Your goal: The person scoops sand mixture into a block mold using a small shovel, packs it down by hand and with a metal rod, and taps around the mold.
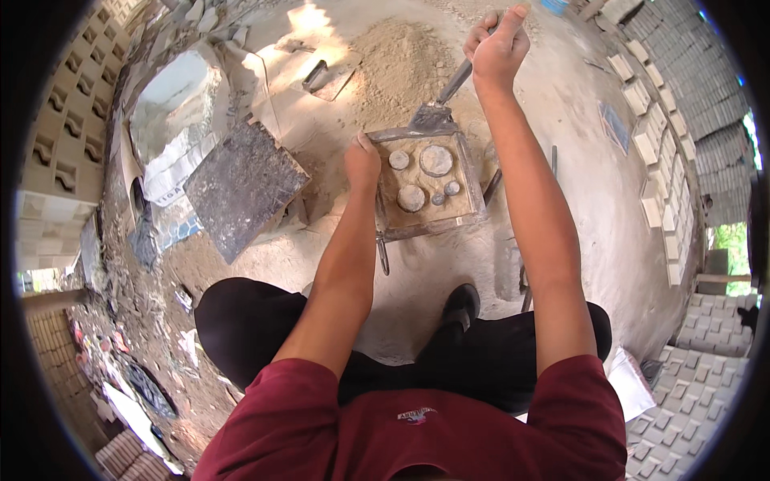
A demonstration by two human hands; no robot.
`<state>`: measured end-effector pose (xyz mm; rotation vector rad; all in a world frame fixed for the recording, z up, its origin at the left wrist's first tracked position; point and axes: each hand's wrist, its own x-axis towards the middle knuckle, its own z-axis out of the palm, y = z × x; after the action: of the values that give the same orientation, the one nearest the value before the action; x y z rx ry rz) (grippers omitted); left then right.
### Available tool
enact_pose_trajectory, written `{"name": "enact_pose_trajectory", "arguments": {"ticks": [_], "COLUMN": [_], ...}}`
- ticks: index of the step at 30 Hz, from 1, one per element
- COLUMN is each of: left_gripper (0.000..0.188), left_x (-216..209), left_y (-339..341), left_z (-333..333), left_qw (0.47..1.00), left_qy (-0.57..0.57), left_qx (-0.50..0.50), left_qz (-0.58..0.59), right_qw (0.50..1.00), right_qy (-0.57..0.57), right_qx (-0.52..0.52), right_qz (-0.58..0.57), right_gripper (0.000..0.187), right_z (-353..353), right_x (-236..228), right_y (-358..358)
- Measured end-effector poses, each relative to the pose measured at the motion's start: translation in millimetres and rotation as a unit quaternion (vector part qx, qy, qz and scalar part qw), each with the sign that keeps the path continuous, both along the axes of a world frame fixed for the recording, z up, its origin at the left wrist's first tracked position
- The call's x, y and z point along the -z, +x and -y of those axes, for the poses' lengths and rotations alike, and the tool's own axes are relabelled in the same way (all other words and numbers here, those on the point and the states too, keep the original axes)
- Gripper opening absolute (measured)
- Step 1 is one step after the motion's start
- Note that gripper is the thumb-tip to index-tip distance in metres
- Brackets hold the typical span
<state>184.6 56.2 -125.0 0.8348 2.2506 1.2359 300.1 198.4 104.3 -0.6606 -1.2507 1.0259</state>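
Observation:
A square mould frame (431, 228), grey with sandy material, sits on the floor before me. In its sand-coloured bed are several round grey discs of different sizes, the largest disc (436, 160) at the upper right. My left hand (363, 163) is closed on the frame's left side near the far corner, thumb on top. My right hand (499, 50), dusty and raised beyond the frame, grips the handle of a trowel (434, 118). Its flat, dirty blade rests at the frame's far edge, tilted down from the handle. A looped metal handle (383, 255) hangs at the frame's near left corner.
Beyond the frame lies a heap of sandy powder (403, 68). Left of it are a dark square board (245, 189), a small metal tool (321, 78) and an opened white sack (176, 96). Pale blocks (662, 152) line the right; patterned blocks (68, 120) are stacked far left.

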Motion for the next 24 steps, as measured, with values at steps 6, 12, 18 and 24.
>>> {"name": "enact_pose_trajectory", "arguments": {"ticks": [6, 12, 18, 24], "left_gripper": [0.049, 0.049, 0.047, 0.046], "left_x": [4.9, -1.5, 4.8, 1.9], "left_y": [-11.3, 0.0, -9.6, -3.5], "left_z": [6.2, -0.9, 9.1, 2.2], "left_qw": [1.0, 1.0, 0.999, 1.0], "left_qy": [-0.003, -0.013, 0.025, 0.016], "left_qx": [-0.006, -0.003, -0.02, -0.009], "left_qz": [-0.011, 0.021, 0.024, -0.015], "right_qw": [0.998, 0.996, 0.997, 0.998], "right_qy": [0.017, 0.077, 0.056, -0.025], "right_qx": [-0.058, -0.01, 0.002, -0.031], "right_qz": [0.017, 0.04, 0.05, 0.044], "right_gripper": [0.057, 0.059, 0.057, 0.051], "right_z": [42.7, 48.6, 56.3, 46.4], "right_x": [-7.1, 54.7, 46.5, 32.9], "right_y": [-31.8, -40.0, -37.4, -20.2]}}
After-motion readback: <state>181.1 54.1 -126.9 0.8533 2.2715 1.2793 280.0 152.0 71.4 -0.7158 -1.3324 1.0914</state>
